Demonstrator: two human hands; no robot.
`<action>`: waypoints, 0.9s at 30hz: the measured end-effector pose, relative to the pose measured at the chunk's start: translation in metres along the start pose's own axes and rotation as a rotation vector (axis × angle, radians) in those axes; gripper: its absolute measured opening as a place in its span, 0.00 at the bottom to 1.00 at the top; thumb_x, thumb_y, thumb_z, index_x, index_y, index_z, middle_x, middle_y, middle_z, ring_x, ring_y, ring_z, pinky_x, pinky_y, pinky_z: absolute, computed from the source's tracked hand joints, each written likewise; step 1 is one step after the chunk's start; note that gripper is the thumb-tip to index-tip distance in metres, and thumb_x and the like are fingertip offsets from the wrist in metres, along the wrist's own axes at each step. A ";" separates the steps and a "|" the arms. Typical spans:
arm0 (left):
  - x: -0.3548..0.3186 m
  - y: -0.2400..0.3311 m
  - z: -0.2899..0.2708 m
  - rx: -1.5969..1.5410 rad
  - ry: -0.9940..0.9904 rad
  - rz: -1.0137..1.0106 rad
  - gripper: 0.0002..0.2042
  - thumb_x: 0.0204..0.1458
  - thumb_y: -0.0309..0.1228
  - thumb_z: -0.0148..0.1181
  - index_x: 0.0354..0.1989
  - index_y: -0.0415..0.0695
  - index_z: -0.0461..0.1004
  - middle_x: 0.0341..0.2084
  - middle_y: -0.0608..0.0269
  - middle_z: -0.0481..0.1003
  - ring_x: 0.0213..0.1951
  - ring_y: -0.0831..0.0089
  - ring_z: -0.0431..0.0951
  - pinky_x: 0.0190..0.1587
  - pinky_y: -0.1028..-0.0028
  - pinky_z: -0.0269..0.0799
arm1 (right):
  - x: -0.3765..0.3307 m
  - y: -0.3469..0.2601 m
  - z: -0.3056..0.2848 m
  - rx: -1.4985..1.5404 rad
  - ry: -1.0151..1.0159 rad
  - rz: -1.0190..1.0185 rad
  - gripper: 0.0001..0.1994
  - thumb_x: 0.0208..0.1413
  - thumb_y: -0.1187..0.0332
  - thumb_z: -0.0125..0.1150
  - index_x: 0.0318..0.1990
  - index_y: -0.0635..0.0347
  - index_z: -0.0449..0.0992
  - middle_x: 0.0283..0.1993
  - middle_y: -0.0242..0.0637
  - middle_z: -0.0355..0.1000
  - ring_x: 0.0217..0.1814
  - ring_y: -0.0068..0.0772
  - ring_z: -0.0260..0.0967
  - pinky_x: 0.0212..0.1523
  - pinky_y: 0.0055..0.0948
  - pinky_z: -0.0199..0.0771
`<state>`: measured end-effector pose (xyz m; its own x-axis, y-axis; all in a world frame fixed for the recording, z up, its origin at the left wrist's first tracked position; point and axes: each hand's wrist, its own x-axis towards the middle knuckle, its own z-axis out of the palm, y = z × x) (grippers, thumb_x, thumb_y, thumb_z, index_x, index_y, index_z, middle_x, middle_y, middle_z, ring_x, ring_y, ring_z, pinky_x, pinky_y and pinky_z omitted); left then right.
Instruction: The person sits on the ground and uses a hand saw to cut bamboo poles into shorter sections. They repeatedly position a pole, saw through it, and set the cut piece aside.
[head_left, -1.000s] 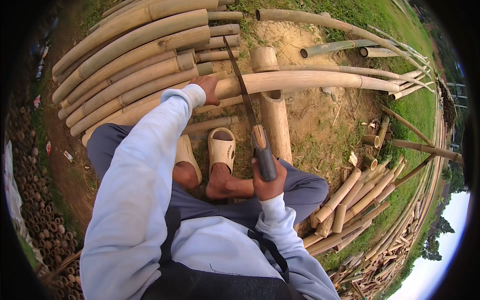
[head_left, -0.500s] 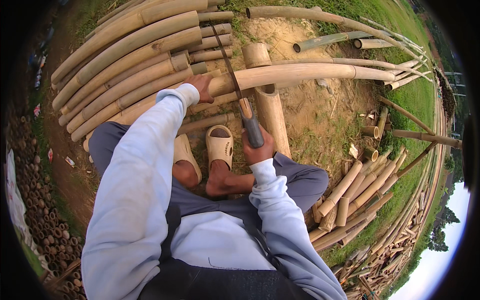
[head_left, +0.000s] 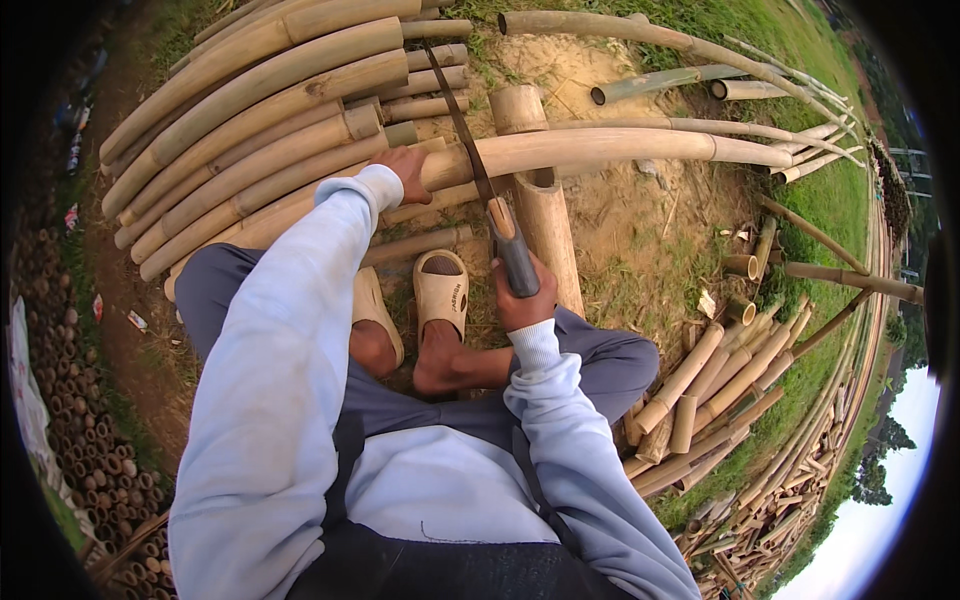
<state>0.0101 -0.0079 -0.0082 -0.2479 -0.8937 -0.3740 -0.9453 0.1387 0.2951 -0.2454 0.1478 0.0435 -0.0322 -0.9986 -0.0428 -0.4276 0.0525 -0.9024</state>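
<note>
"Which way does the handsaw point(head_left: 468, 140) point?"

"Away from the person and a little left, its tip near the stacked bamboo culms point(head_left: 265, 125) and its handle nearest the lap. The bamboo pole point(head_left: 610, 147) under it runs left to right, so their long axes cross."

"How do they look?"

"The saw has a narrow, dark, tapering blade and a blackish handle with bare wood at the front. The pole is smooth and pale tan, with a node ring toward its right end; it looks curved, as do most edges in this fisheye view."

"And the hands?"

"The right hand point(head_left: 525, 295) is wrapped firmly round the saw handle. The left hand point(head_left: 403, 172) clasps the pole near the blade, on its left side — I can't tell how far the fingers reach underneath."

"What bears the pole?"

"A thick bamboo log point(head_left: 550, 245), which it crosses just right of the blade; a dark hollow shows in the log there."

"Anything further out?"

"Tan sandals point(head_left: 440, 310) with the feet in them, then short bamboo offcuts point(head_left: 690, 385) heaped on grass at the right."
</note>
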 end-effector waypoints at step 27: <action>0.006 -0.015 -0.007 0.023 0.073 -0.084 0.31 0.38 0.46 0.71 0.50 0.41 0.73 0.44 0.41 0.80 0.49 0.44 0.79 0.55 0.54 0.74 | -0.152 -0.066 -0.110 -0.112 -0.011 0.021 0.11 0.51 0.76 0.69 0.43 0.66 0.80 0.30 0.45 0.77 0.28 0.38 0.78 0.34 0.31 0.75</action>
<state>0.0244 -0.0182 -0.0088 -0.1518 -0.9313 -0.3310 -0.9671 0.0707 0.2444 -0.3117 0.2973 0.1565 -0.0321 -0.9973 -0.0661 -0.5253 0.0731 -0.8478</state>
